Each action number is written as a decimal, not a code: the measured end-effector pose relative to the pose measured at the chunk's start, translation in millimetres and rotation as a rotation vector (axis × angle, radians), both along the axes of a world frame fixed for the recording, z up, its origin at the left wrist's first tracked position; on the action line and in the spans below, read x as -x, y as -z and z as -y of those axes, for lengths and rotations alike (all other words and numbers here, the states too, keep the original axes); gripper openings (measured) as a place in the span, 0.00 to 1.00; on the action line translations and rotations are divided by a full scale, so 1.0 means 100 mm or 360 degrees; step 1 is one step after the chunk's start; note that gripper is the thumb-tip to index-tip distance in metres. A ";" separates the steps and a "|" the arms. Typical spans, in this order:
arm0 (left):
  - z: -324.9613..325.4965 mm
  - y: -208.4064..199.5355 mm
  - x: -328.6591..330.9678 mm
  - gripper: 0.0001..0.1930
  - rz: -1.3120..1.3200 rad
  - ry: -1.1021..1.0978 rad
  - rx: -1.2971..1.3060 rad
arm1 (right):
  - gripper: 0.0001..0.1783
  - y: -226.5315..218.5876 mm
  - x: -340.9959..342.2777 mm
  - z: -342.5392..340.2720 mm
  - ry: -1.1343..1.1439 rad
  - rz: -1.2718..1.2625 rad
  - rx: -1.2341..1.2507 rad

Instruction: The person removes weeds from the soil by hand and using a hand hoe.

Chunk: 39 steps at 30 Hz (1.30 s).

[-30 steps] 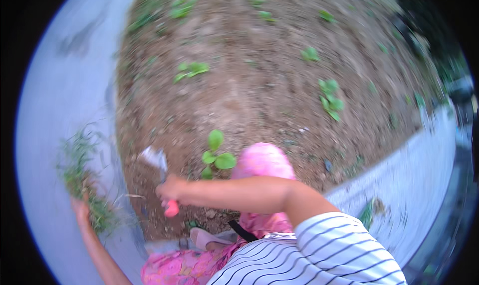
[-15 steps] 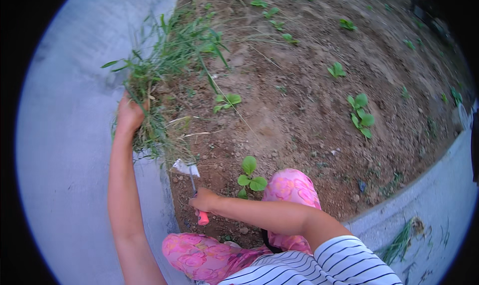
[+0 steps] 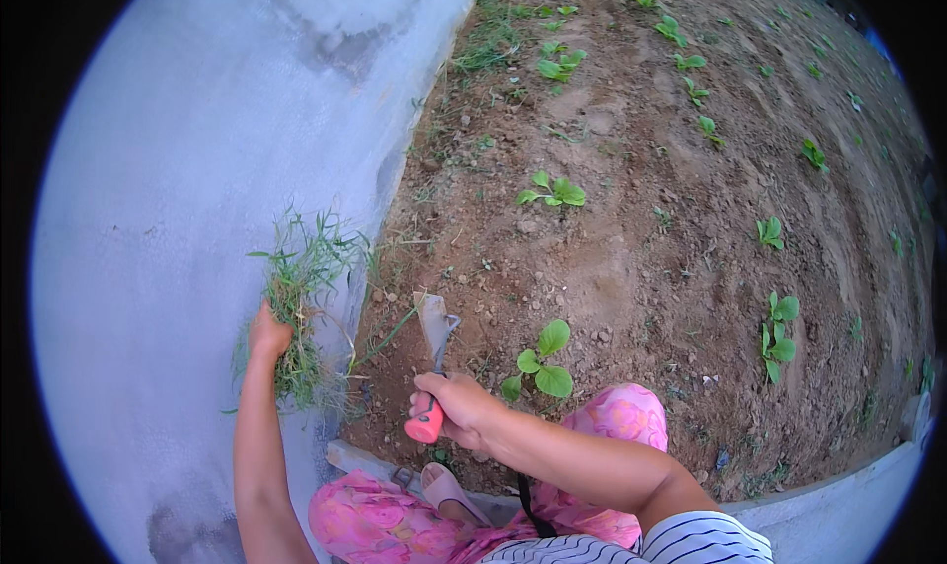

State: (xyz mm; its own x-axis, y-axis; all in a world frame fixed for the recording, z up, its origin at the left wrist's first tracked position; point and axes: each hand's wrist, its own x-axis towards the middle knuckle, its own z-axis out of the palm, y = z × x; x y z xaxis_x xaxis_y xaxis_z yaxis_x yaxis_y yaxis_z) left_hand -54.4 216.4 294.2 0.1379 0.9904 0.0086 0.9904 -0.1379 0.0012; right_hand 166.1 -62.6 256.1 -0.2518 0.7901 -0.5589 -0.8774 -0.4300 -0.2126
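Observation:
My left hand [image 3: 268, 333] is closed round a loose clump of pulled grass [image 3: 308, 278], over the pale concrete beside the soil edge. Green blades and dry stalks stick out around the fingers. In my right hand [image 3: 456, 402] is a small hand hoe with a red handle [image 3: 424, 421]. Its flat metal blade [image 3: 432, 319] points away from me, over bare soil near the bed's left edge. Just right of the blade grows a leafy seedling [image 3: 545, 361], apart from the tool.
Rows of green seedlings [image 3: 558, 191] run up the brown soil bed [image 3: 631, 258]. More grass [image 3: 488, 41] grows along its far left edge. A concrete strip [image 3: 838, 500] borders the near right side. My knees in pink patterned trousers [image 3: 385, 520] and a sandalled foot [image 3: 449, 490] are close below.
My left hand has drawn the grass clump nearer, off the bed's edge and onto the concrete. The hoe has turned, its blade now showing more fully. The view has shifted too.

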 end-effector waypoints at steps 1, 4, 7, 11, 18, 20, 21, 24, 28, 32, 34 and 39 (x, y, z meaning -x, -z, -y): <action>-0.03 0.13 0.31 0.33 -0.0073 -0.0062 -0.0011 | 0.10 -0.03 0.04 0.04 -0.0074 -0.0027 -0.0036; -0.01 0.38 0.72 0.39 -0.0232 -0.0224 0.0220 | 0.11 -0.12 0.13 0.10 -0.0167 -0.0090 0.0018; -0.13 0.89 0.98 0.38 -0.0291 -0.0237 0.0380 | 0.10 -0.12 0.15 0.08 -0.0219 -0.0174 0.0174; -0.54 1.14 0.93 0.37 -0.0394 -0.0245 0.0617 | 0.09 -0.30 0.27 0.15 -0.0184 -0.0354 0.0344; -1.54 0.93 0.49 0.29 -0.0092 0.0178 0.0509 | 0.14 -0.80 0.33 -0.07 0.0297 -0.0518 0.0515; -1.39 0.57 0.13 0.28 -0.0142 0.0180 0.0445 | 0.15 -0.80 0.35 -0.09 0.0419 -0.0472 0.0540; -1.28 0.38 -0.02 0.28 -0.0185 0.0237 0.0518 | 0.14 -0.82 0.43 -0.10 0.0510 -0.0435 0.0594; -0.99 -0.17 0.03 0.27 -0.0336 0.0311 0.0602 | 0.13 -0.75 0.52 -0.03 0.0646 -0.0534 0.0557; -0.28 -0.73 0.29 0.30 -0.0500 0.0226 0.0615 | 0.17 -0.56 0.40 0.23 0.0666 -0.0568 0.0266; 0.31 -1.56 1.02 0.34 -0.0666 0.0000 0.0855 | 0.24 -1.20 -0.13 0.94 0.0343 0.0432 0.0673; 0.53 -2.02 1.18 0.33 -0.0587 -0.0065 0.0925 | 0.18 -1.68 -0.50 1.88 0.0347 0.0758 0.1010; 1.24 -2.91 1.84 0.39 -0.0557 -0.0510 0.1034 | 0.03 -2.30 -1.01 4.34 0.0471 0.0921 0.2048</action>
State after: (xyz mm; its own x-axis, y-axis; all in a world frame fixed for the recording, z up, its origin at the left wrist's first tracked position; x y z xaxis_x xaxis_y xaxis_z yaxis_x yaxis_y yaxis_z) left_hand -238.4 92.7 585.1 -0.2661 0.7742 -0.5743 0.9395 0.0748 -0.3344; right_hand 267.0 -496.8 486.0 0.3336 -0.3493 -0.8756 -0.8930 -0.4148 -0.1748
